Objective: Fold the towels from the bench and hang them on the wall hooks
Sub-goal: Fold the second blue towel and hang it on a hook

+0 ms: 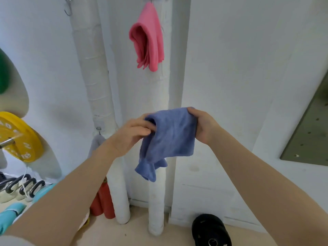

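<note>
**A:** Gym wall, mid-task: what is the person doing?

**B:** Both hands are holding a blue towel [168, 139] up in the air in front of the white wall [230, 68], not on any bench; no bench is showing here. The left hand [132, 134] is pinching the towel's upper left edge, fingers curled into the cloth. The right hand [204, 126] is gripping the upper right corner. The lower left corner is hanging loose and uneven.

**B:** A pink towel [148, 39] is already hanging from a hook at the wall's top edge. An empty hook [68, 8] is waiting near the top left corner.

**A:** How should this fold go?

**B:** I'm judging the cloth needs its hanging corners matched first. Keeping the top edge taut between both hands and bringing one side over the other should be giving a neat fold before it goes on the free hook.
</note>
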Action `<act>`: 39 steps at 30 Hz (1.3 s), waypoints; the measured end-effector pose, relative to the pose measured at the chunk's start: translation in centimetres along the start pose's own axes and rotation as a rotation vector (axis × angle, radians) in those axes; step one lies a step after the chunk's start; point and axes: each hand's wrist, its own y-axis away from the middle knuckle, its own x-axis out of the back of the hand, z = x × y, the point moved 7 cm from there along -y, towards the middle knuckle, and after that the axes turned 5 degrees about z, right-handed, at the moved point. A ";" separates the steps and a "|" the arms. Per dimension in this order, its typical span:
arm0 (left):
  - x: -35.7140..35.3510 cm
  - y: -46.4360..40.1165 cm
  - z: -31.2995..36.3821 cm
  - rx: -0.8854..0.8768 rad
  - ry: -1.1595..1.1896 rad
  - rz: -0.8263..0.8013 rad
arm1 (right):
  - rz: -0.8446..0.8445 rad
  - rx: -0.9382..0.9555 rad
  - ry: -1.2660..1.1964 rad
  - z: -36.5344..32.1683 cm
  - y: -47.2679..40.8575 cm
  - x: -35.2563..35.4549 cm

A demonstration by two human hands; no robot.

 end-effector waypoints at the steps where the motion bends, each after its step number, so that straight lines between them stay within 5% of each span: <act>1: 1.1 0.1 0.3 -0.008 0.084 0.011 | 0.008 0.039 0.024 -0.4 0.1 -0.8; 4: 4.8 0.3 0.1 0.053 0.255 0.184 | -0.037 0.140 0.151 -1.0 0.4 -3.7; 7: 7.4 0.8 0.7 0.108 0.100 0.360 | -0.134 0.196 0.253 -0.4 1.4 -7.6; 10: 7.1 1.6 1.9 0.034 -0.192 0.252 | -0.246 0.289 0.385 0.6 2.6 -12.0; 13: 7.8 2.8 2.3 0.002 -0.165 0.210 | -0.380 0.277 0.391 2.3 3.6 -16.3; 29: 20.8 -0.7 3.3 -0.033 0.104 0.466 | -0.465 0.629 0.436 -0.8 -3.4 -28.9; 39: 35.6 -11.6 10.4 -0.194 -0.178 0.686 | -0.380 0.816 0.409 -11.4 -15.6 -40.7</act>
